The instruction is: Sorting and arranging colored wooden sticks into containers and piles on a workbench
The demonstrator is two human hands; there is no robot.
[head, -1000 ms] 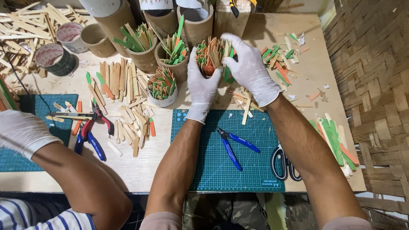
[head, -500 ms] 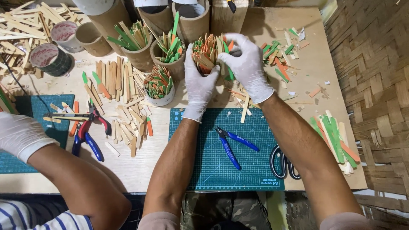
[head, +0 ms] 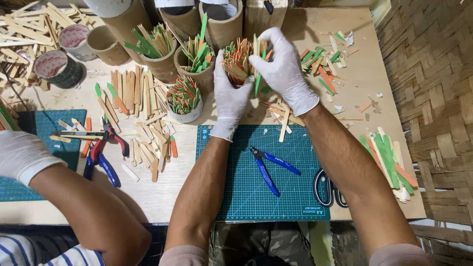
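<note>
Both white-gloved hands are raised over the far middle of the wooden worktop point(head: 345, 106), just beyond the far edge of the green cutting mat point(head: 290, 197). The left hand point(head: 229, 96) has its fingers closed around a bundle of thin craft sticks point(head: 240, 61) tipped orange and green, cupping it from the side and below. The right hand point(head: 283, 71) pinches the sticks' upper ends between curled fingers. The sticks look light, stiff and brittle, smooth enough to slide past one another, so a wrap around the bundle's middle seems the surest hold. Blue flush cutters point(head: 270, 169) lie on the mat. A co-worker's gloved hand point(head: 19, 155) rests near the left edge.
</note>
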